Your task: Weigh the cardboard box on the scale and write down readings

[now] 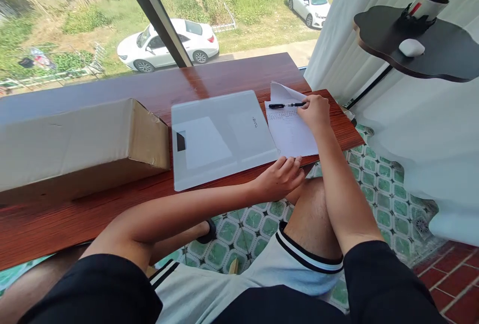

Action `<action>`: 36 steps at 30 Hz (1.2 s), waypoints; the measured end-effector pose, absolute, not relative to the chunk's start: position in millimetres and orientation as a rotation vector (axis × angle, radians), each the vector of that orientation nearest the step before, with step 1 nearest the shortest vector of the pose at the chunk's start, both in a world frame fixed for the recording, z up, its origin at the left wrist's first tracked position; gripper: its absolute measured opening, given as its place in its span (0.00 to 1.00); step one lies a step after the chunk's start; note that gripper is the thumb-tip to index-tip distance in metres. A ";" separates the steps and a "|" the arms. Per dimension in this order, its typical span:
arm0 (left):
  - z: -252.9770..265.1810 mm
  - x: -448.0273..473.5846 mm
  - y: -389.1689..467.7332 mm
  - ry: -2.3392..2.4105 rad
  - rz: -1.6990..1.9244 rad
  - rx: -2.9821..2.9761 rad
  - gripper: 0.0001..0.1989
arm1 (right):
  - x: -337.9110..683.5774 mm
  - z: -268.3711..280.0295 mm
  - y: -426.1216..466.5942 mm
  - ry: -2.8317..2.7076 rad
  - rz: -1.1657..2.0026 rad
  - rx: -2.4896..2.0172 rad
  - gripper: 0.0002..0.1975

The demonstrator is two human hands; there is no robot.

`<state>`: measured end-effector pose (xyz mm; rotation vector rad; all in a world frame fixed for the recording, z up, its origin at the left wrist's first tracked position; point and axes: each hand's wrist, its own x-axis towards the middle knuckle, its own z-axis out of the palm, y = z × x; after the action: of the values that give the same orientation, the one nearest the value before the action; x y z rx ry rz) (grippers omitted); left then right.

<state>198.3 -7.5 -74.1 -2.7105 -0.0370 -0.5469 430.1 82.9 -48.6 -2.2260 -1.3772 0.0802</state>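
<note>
My right hand (316, 112) pinches a black pen (286, 105) lying across white paper (290, 132), faintly printed, perhaps a list, at two o'clock on the desk (209, 77). My left hand (280, 176) rests loosely curled at the paper's near edge.

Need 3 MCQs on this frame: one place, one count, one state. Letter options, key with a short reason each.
1. Where does the pen lie?
A. on the paper sheets
B. on the cardboard box
C. on the floor

2. How many white cars show outside the window?
A. one
B. two
C. four

3. What is the right hand doing?
A. resting on the knee
B. touching the pen's end
C. lifting the box

Key: 1 A, pen lies across the sheets' top; 2 B, one car near, one car far; 3 B, fingertips meet the pen while the left hand sits at the desk edge.
</note>
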 end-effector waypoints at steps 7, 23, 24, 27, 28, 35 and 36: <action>-75.7 195.2 -11.3 -0.023 -0.494 -2.653 0.12 | 420.5 -51.9 87.9 -1.410 0.044 -2.233 0.15; -14.6 115.0 -7.3 -0.104 -0.589 -2.800 0.17 | 397.9 -47.1 95.8 -1.427 0.051 -2.271 0.13; -8.0 106.0 -5.5 -0.164 -0.620 -2.779 0.17 | 398.1 -47.6 95.9 -1.424 0.057 -2.278 0.13; 12.1 76.0 2.0 -0.382 -0.690 -2.676 0.18 | 400.2 -50.7 96.3 -1.420 0.067 -2.298 0.13; 18.1 64.9 5.1 -0.456 -0.712 -2.623 0.19 | 401.2 -51.9 96.4 -1.420 0.065 -2.301 0.13; 34.2 -24.5 35.1 -1.047 -0.924 -2.110 0.20 | 406.1 -57.0 97.2 -1.428 0.029 -2.331 0.16; 33.3 -37.1 40.0 -1.115 -0.953 -2.067 0.20 | 405.7 -56.7 97.5 -1.424 0.024 -2.339 0.16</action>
<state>-37.1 40.0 33.3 -2.0666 -1.1152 -0.9527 405.7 97.5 -56.7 -2.3385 -1.4244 0.0240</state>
